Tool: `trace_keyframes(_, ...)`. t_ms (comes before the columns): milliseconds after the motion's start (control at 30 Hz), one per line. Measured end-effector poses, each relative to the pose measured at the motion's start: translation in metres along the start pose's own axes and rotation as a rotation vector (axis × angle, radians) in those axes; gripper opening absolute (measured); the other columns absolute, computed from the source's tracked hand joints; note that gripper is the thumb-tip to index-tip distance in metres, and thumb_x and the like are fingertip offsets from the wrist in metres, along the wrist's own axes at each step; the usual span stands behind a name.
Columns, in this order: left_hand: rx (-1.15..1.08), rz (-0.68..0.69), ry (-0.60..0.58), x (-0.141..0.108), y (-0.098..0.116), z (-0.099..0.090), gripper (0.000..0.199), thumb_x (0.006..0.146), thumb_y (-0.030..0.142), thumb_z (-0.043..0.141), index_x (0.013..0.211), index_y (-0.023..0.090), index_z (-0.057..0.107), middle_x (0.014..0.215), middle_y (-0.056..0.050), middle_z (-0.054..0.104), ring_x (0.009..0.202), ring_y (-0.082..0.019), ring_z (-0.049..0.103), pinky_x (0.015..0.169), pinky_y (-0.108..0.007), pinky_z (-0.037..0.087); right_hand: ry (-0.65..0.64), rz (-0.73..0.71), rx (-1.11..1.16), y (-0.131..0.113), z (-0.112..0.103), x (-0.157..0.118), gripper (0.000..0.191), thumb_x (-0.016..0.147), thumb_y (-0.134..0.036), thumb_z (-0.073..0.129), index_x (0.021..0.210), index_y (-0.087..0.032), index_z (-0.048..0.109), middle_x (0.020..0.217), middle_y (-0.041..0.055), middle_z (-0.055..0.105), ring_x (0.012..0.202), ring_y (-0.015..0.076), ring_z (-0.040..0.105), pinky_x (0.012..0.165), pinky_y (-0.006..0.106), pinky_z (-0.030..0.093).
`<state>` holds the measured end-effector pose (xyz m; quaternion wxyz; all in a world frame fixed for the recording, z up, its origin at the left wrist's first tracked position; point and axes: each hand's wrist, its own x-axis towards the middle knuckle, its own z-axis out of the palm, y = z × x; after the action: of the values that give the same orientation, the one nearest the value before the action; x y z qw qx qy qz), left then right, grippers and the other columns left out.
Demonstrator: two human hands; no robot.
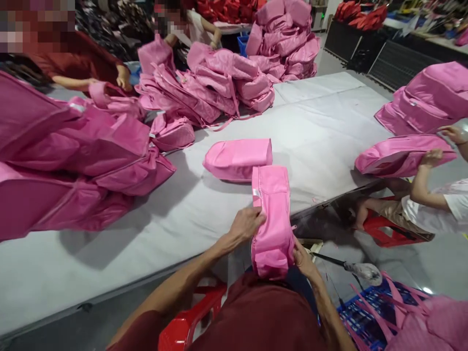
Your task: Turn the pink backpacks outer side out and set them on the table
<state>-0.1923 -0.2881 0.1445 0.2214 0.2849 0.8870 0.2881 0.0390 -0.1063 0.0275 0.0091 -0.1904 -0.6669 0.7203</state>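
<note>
I observe left hand (pixel 246 225) and right hand (pixel 304 259) gripping one pink bag (pixel 273 219) by opposite sides; second bag (pixel 236 157) lies beyond, on table (pixel 204 214).

Tabletop (pixel 321 112) bright; held bag (pixel 272 209) shaded at lower end; soft shadow beside leftmost bag pile (pixel 109 161); edges stretched.

Two red stools (pixel 179 332), a blue crate (pixel 361 313) low right, and distant red goods (pixel 360 15), possibly bags.
</note>
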Motion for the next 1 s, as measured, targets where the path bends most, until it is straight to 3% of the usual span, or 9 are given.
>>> trace_keyframes(100,-0.346,-0.089,0.023,0.008,0.037,-0.024,0.035,0.088,0.044,0.063,0.063,0.023,0.049,0.063,0.003,0.052,0.068,-0.018,0.052,0.063,-0.032,0.033,0.094,-0.132,0.019,-0.054,-0.003,-0.018,0.078,0.107,-0.079,0.053,0.164,-0.026,0.065,0.171,0.0133,0.056,0.163,0.0336,0.05,0.14,0.051,0.034)
trace_keyframes(167,-0.534,-0.075,0.036,0.01,0.058,-0.029,0.038,0.09,0.054,0.064,0.071,0.021,0.063,0.071,0.001,0.063,0.076,-0.021,0.06,0.067,-0.032,0.041,0.097,-0.203,0.014,-0.077,-0.01,-0.027,0.081,0.107,-0.083,0.047,0.164,-0.027,0.064,0.172,0.0115,0.056,0.165,0.0343,0.046,0.142,0.05,0.031)
trace_keyframes(267,-0.732,0.063,-0.023,0.007,0.089,-0.026,0.059,0.102,0.068,0.058,0.122,0.018,0.082,0.121,-0.01,0.083,0.12,-0.034,0.072,0.095,-0.039,0.057,0.133,-0.208,0.081,-0.09,-0.011,-0.026,0.089,0.103,-0.089,0.048,0.167,-0.028,0.059,0.17,0.01,0.058,0.165,0.035,0.045,0.141,0.054,0.031)
trace_keyframes(400,-0.472,0.235,-0.07,-0.001,0.111,-0.015,0.098,0.088,0.07,0.083,0.17,0.024,0.055,0.175,-0.011,0.054,0.161,-0.04,0.049,0.131,-0.045,0.042,0.307,-0.143,0.094,-0.088,-0.004,-0.011,0.088,0.097,-0.076,0.069,0.167,-0.023,0.056,0.167,0.0122,0.06,0.161,0.0335,0.048,0.139,0.052,0.033)
trace_keyframes(467,-0.27,0.209,-0.091,-0.005,0.113,-0.005,0.106,0.083,0.07,0.087,0.172,0.025,0.051,0.173,-0.013,0.057,0.155,-0.042,0.056,0.128,-0.047,0.046,0.386,-0.131,0.076,-0.089,-0.008,-0.008,0.079,0.101,-0.07,0.062,0.162,-0.02,0.06,0.162,0.0141,0.063,0.157,0.0326,0.052,0.137,0.05,0.034)
trace_keyframes(567,-0.119,0.11,-0.083,-0.011,0.112,0.014,0.074,0.096,0.069,0.072,0.153,0.023,0.069,0.141,-0.012,0.08,0.125,-0.04,0.075,0.105,-0.044,0.057,0.435,-0.115,0.027,-0.098,-0.025,-0.01,0.07,0.105,-0.069,0.052,0.149,-0.017,0.068,0.15,0.0165,0.071,0.145,0.0321,0.061,0.129,0.046,0.042)
trace_keyframes(667,-0.073,0.098,-0.01,-0.011,0.116,0.027,0.049,0.101,0.061,0.061,0.121,0.021,0.081,0.109,-0.01,0.086,0.101,-0.034,0.078,0.088,-0.038,0.054,0.451,-0.117,-0.042,-0.11,-0.041,-0.015,0.065,0.108,-0.071,0.047,0.135,-0.017,0.072,0.134,0.0147,0.078,0.128,0.0292,0.068,0.114,0.04,0.049)
trace_keyframes(833,0.01,0.127,0.046,0.001,0.12,0.009,0.037,0.1,0.056,0.06,0.101,0.023,0.078,0.091,-0.006,0.082,0.087,-0.03,0.074,0.077,-0.034,0.046,0.547,-0.121,-0.216,-0.119,-0.048,-0.008,0.069,0.11,-0.077,0.03,0.104,-0.021,0.071,0.1,0.0102,0.077,0.096,0.0251,0.067,0.093,0.037,0.051)
trace_keyframes(1000,0.099,0.126,0.053,0.014,0.108,-0.005,0.031,0.101,0.051,0.063,0.1,0.024,0.077,0.094,-0.008,0.083,0.089,-0.031,0.075,0.079,-0.035,0.045,0.665,-0.092,-0.136,-0.121,-0.056,0.019,0.075,0.102,-0.092,0.035,0.102,-0.024,0.068,0.1,0.0096,0.077,0.093,0.0266,0.068,0.085,0.037,0.056)
